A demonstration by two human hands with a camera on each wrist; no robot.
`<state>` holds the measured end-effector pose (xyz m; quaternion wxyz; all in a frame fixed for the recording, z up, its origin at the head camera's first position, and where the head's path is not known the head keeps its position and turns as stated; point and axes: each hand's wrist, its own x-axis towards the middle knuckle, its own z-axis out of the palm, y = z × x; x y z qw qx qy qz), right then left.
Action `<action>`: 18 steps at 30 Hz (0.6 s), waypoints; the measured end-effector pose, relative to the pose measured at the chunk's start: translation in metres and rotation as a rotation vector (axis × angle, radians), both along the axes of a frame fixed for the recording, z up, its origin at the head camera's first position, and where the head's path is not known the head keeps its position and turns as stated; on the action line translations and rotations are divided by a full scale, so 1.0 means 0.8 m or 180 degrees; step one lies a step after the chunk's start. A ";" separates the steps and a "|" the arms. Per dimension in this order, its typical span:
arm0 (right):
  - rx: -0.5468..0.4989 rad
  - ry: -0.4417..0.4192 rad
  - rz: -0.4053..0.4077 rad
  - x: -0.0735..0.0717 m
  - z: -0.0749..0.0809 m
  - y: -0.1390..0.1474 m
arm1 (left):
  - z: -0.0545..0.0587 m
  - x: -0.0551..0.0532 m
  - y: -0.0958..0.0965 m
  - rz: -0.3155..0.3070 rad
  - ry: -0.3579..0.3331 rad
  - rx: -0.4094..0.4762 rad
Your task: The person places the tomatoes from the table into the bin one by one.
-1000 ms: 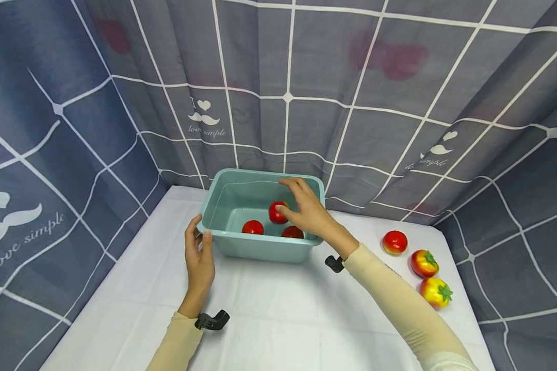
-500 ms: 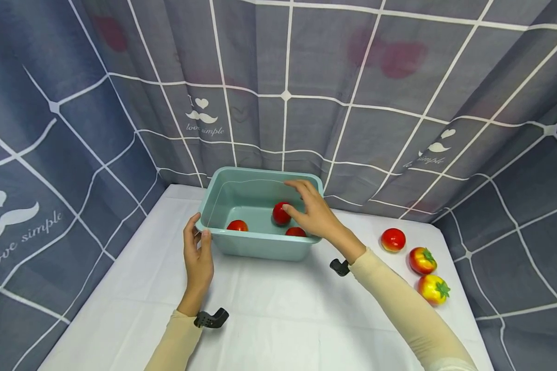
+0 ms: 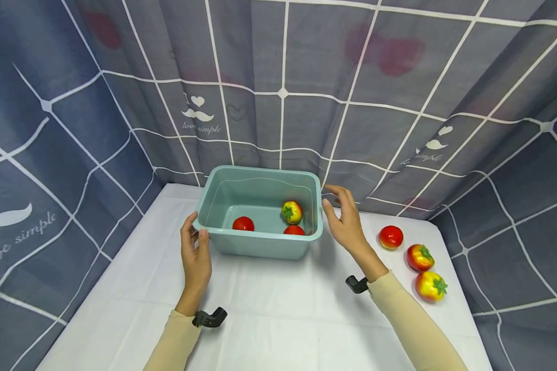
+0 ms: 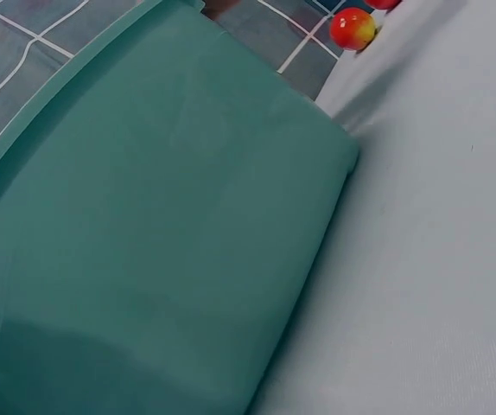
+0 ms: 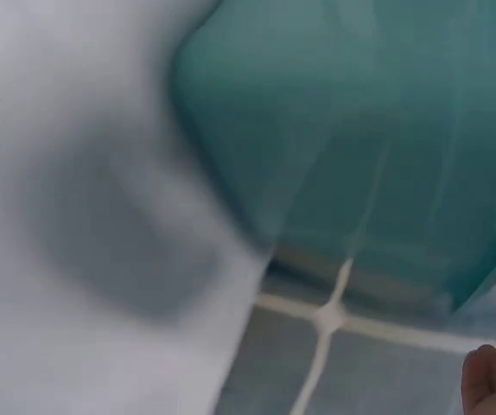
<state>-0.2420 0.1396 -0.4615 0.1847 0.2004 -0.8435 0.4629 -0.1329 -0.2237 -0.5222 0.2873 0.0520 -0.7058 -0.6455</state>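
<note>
Tub [image 3: 255,245] on the white surface [image 3: 269,319], grey checked curtain [image 3: 255,123] behind it. Inside we see a red fruit [image 3: 243,223] left of the tub's middle, a second red fruit [image 3: 294,230] at its near right, a yellow-red fruit [image 3: 292,212] just behind. Left hand [image 3: 197,257] at the tub's near left corner, fingers curled, gripping the rim. Right hand [image 3: 349,224] just right of the tub, fingers loosely parted, holding nothing. We note three more fruits [image 3: 420,257] farther right of the tub.

I see the tub [image 3: 255,245] on the table [image 3: 283,309], three fruits [image 3: 292,212] visible inside, between the left hand [image 3: 197,257] and right hand [image 3: 348,221]. Farther right, three more fruits [image 3: 420,257] lie on the table; behind hangs a curtain [image 3: 255,118].
</note>
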 end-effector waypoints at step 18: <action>0.0013 -0.0955 -0.1867 0.012 -0.103 0.150 | 0.000 -0.002 0.001 0.0015 -0.0020 -0.0029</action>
